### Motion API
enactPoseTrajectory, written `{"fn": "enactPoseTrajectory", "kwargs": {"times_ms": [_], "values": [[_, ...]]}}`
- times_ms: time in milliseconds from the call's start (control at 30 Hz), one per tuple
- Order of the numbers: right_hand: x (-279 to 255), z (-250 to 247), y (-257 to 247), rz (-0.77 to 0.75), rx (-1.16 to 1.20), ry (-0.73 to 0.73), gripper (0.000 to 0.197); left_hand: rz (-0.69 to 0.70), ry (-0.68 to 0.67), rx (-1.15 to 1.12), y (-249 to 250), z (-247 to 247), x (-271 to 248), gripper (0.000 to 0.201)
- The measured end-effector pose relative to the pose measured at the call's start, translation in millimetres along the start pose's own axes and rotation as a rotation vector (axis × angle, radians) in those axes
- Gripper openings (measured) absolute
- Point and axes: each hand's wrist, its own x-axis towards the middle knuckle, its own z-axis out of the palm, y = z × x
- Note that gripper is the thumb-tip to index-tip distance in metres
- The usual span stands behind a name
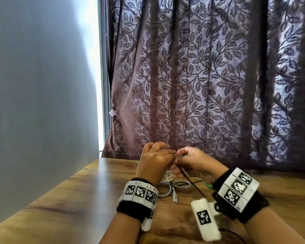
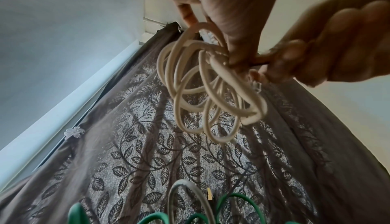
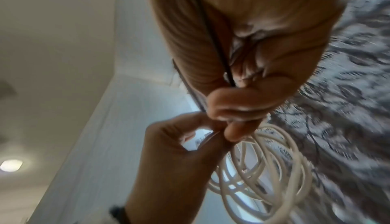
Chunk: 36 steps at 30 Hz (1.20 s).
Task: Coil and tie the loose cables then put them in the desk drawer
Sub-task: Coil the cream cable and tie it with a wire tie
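A white cable coil [image 2: 211, 91] hangs in several loops under my two hands, just above the wooden desk [image 1: 77, 199]. My left hand [image 1: 157, 159] pinches the coil's gathered top. My right hand [image 1: 190, 159] meets it there, fingers curled, pinching a thin black cord [image 3: 211, 36] that runs down across its palm to the coil [image 3: 263, 169]. From above, the coil [image 1: 169, 175] shows only partly below the hands. Where the cord wraps the coil is hidden by fingers.
A grey cable [image 1: 173, 188] with a clear plug lies looped on the desk under the hands, and a green cable [image 1: 209, 185] lies beside it to the right. A leaf-patterned curtain [image 1: 201, 85] hangs right behind the desk; a wall stands at the left.
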Motion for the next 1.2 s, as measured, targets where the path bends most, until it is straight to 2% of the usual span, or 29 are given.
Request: {"fn": "enactPoseTrajectory", "kwargs": {"times_ms": [100, 167, 233, 267, 300, 367, 433, 500, 567, 700, 767, 867, 1000, 1033, 1133, 1167, 1200], "values": [[1, 7, 0, 0.016, -0.03, 0.08, 0.01, 0.002, 0.0, 0.016, 0, 0, 0, 0.018], [0, 9, 0, -0.048, -0.29, 0.16, 0.007, -0.014, 0.013, 0.042, -1, -2, 0, 0.017], [-1, 9, 0, -0.15, -0.614, 0.181, 0.02, -0.038, 0.016, 0.079, -1, -4, 0, 0.016], [-2, 10, 0, -0.186, -0.68, 0.153, 0.023, -0.048, 0.016, 0.096, 0, -5, 0, 0.015], [-2, 11, 0, -0.193, -0.639, 0.109, 0.024, -0.056, 0.02, 0.108, 0, -6, 0, 0.015], [-1, 12, 2, -0.153, -0.371, 0.038, 0.025, -0.085, 0.041, 0.102, 0, -9, 1, 0.016], [-3, 15, 3, -0.08, -0.087, 0.014, 0.025, -0.114, 0.061, 0.086, 0, -11, 1, 0.019], [-3, 16, 6, -0.015, 0.095, -0.011, 0.024, -0.122, 0.064, 0.077, -1, -10, 1, 0.018], [-2, 19, 7, -0.035, 0.076, -0.008, 0.025, -0.131, 0.085, 0.065, -3, -8, 0, 0.014], [3, 27, 4, -0.335, -0.267, 0.077, 0.029, -0.211, 0.177, 0.018, -13, -10, -2, 0.01], [4, 32, 5, -0.397, -0.342, 0.09, 0.033, -0.277, 0.155, -0.024, -13, -13, -6, 0.012], [4, 32, 9, -0.419, -0.373, 0.087, 0.034, -0.363, 0.108, -0.132, -13, -11, -8, 0.016], [-4, 11, -3, -0.425, -0.504, 0.035, 0.027, -0.532, 0.045, -0.604, -8, -13, 4, 0.016], [-8, 3, -9, -0.44, -0.529, 0.06, 0.025, -0.59, 0.04, -0.694, -5, -14, 7, 0.02], [-21, -22, -25, -0.56, -0.508, 0.367, 0.049, -0.729, 0.026, -0.888, 1, -9, 10, 0.02], [-23, -30, -27, -0.554, -0.502, 0.411, 0.051, -0.755, 0.008, -0.928, 5, -7, 10, 0.017], [-22, -35, -28, -0.477, -0.497, 0.354, 0.051, -0.761, -0.016, -0.959, 8, -5, 9, 0.016]]}}
